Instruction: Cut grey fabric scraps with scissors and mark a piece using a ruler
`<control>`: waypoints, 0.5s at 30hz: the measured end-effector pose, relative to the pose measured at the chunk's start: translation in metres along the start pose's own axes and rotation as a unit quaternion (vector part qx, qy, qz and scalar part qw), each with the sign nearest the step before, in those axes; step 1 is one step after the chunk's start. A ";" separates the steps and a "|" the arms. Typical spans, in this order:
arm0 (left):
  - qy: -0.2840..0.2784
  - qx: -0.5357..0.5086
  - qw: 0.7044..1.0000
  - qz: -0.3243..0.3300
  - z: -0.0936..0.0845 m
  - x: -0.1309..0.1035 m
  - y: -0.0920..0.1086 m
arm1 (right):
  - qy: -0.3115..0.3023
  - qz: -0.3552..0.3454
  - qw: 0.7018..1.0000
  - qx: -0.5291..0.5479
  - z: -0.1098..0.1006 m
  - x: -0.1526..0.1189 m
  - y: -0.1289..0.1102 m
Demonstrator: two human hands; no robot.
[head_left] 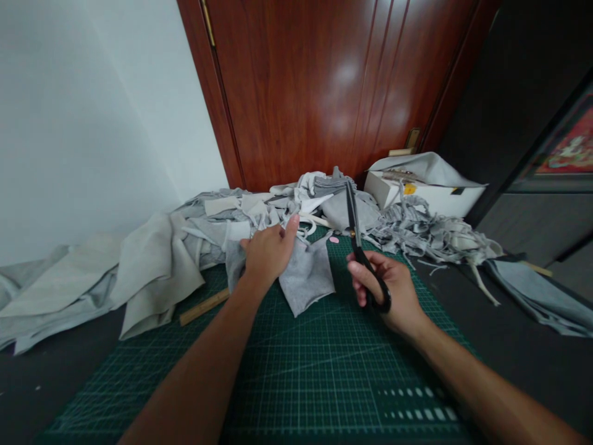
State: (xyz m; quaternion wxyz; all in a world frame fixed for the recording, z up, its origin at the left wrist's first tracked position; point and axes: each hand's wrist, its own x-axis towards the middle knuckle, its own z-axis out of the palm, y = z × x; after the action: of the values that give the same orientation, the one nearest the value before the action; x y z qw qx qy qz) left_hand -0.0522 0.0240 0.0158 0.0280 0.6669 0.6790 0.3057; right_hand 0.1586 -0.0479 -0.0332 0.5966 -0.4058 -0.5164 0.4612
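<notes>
The black-handled scissors (pixel 354 225) are in the right hand (pixel 386 287), blades together and pointing away. A small grey cloth piece (pixel 308 281), creased and uneven-edged, lies partly flat on the green mat (pixel 296 364).

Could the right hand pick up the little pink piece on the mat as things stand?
Probably not easily: the pink piece lies uncovered on the green mat, near the right hand, but that hand's fingers are wrapped around the scissors.

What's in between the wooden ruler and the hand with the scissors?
From the wooden ruler to the right hand, the head view shows the left forearm, then a grey cloth piece, then bare green mat.
</notes>
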 end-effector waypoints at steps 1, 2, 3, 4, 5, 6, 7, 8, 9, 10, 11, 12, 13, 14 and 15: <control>-0.001 -0.013 1.000 -0.004 -0.001 0.001 0.000 | 0.020 -0.001 1.000 -0.001 -0.001 0.002 0.001; 0.002 -0.029 1.000 -0.004 -0.001 0.003 -0.002 | 0.034 0.000 0.999 -0.004 -0.002 0.003 0.001; 0.004 -0.048 0.999 0.001 -0.001 0.004 -0.004 | 0.044 0.001 0.999 -0.007 -0.003 0.004 0.002; -0.002 -0.061 0.998 0.011 -0.001 0.006 -0.007 | 0.049 0.002 0.999 -0.010 -0.003 0.005 0.002; -0.015 -0.064 0.998 0.027 0.000 0.007 -0.010 | 0.053 0.002 0.999 -0.011 -0.003 0.005 0.003; -0.031 -0.054 0.997 0.044 0.001 0.008 -0.012 | 0.054 0.002 0.998 -0.012 -0.003 0.005 0.003; -0.044 -0.032 0.997 0.062 0.003 0.008 -0.015 | 0.054 0.003 0.998 -0.011 -0.002 0.005 0.004; -0.051 -0.007 0.995 0.083 0.004 0.008 -0.017 | 0.054 0.005 0.999 -0.009 -0.002 0.004 0.004; -0.051 0.018 0.993 0.107 0.005 0.008 -0.019 | 0.052 0.008 0.999 -0.004 -0.001 0.004 0.005; -0.044 0.035 0.990 0.129 0.006 0.007 -0.020 | 0.050 0.012 0.999 0.002 0.000 0.004 0.006; -0.036 0.042 0.988 0.145 0.007 0.007 -0.020 | 0.048 0.016 0.999 0.008 0.001 0.003 0.006; -0.033 0.041 0.986 0.156 0.007 0.006 -0.020 | 0.045 0.020 0.999 0.011 0.002 0.003 0.007; -0.037 0.035 0.986 0.161 0.007 0.006 -0.020 | 0.041 0.024 0.999 0.013 0.003 0.002 0.008; -0.047 0.027 0.986 0.160 0.006 0.006 -0.020 | 0.036 0.027 0.999 0.012 0.003 0.002 0.009; -0.059 0.019 0.986 0.156 0.006 0.007 -0.020 | 0.031 0.029 0.999 0.011 0.003 0.002 0.010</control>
State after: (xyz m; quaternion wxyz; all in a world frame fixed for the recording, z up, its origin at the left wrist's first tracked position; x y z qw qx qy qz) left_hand -0.0682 0.0339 0.0044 0.0072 0.7817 0.5699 0.2530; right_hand 0.1542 -0.0439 -0.0415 0.6034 -0.4282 -0.4801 0.4711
